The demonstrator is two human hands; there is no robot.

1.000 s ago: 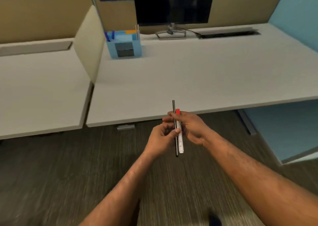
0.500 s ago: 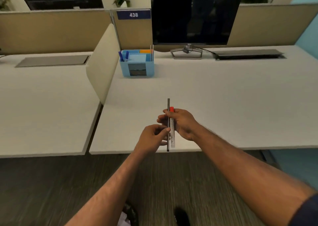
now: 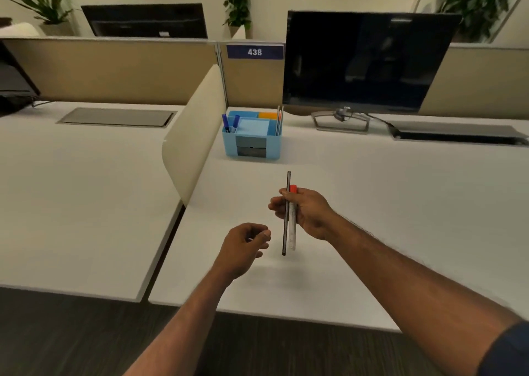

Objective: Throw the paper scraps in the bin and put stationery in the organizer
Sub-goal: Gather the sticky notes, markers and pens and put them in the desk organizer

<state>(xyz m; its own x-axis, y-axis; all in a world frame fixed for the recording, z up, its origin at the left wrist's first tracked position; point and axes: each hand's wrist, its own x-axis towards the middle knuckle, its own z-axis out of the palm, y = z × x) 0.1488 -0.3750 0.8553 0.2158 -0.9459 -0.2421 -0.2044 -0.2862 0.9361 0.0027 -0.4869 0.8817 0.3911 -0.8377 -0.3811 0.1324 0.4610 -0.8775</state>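
My right hand [image 3: 307, 213] grips a thin dark pencil [image 3: 286, 226] and a white marker with a red cap [image 3: 292, 232] side by side, both upright above the white desk [image 3: 400, 203]. Just left of them and a bit lower, my left hand [image 3: 243, 246] hovers with loosely curled fingers and holds nothing. The light blue organizer [image 3: 252, 136] stands at the back of the desk, past the hands. It holds two blue pens [image 3: 230, 123], an orange item and two thin grey sticks [image 3: 279, 120].
A beige divider [image 3: 194, 138] separates this desk from the neighbouring desk [image 3: 71, 203] on the left. A black monitor [image 3: 363, 60] on a stand rises behind the organizer to the right, with a grey cable tray [image 3: 455, 133] beside it. Dark carpet lies below the desk edge.
My left hand let go of the pencil and marker and pulled back to the left. I have stepped closer to the desk, and my right hand carried both items forward over it.
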